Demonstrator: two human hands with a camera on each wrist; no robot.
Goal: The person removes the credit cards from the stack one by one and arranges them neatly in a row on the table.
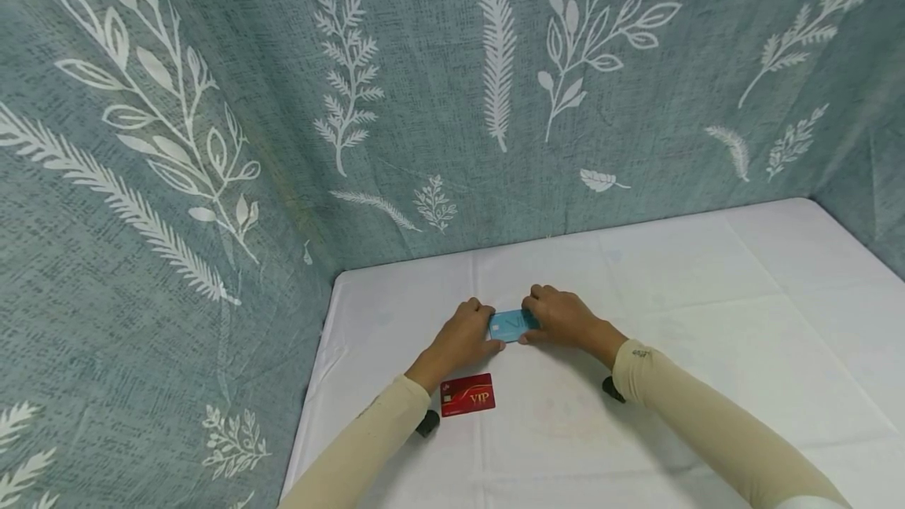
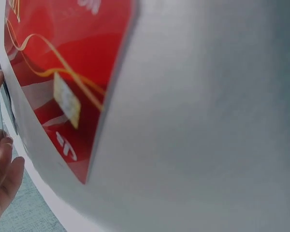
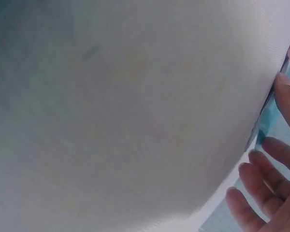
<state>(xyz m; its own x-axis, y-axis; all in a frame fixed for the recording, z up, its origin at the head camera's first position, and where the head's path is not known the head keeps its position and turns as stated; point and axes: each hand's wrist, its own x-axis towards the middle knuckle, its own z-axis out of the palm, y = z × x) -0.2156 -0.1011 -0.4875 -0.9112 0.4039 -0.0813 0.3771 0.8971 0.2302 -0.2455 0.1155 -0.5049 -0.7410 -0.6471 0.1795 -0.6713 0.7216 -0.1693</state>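
Note:
A light-blue card (image 1: 504, 327) with a pale chip lies on the white cloth between the two hands in the head view. My left hand (image 1: 463, 336) holds its left end, thumb at the near corner and fingers at the far one. At the other end, my right hand (image 1: 564, 320) grips the card with thumb and fingers, covering part of it. The wrist views show the fingertips of the left hand (image 2: 4, 174) and right hand (image 3: 273, 193) around the card's edges. Nearer the body, a red VIP card (image 1: 468, 395) with gold lines lies flat beside the left wrist.
The white-covered table (image 1: 693, 305) ends against a blue-green curtain (image 1: 438, 100) with white leaf prints, behind and to the left. Small black pieces (image 1: 428, 423) show under both wrists. Beige sleeves (image 1: 375, 438) cover both forearms.

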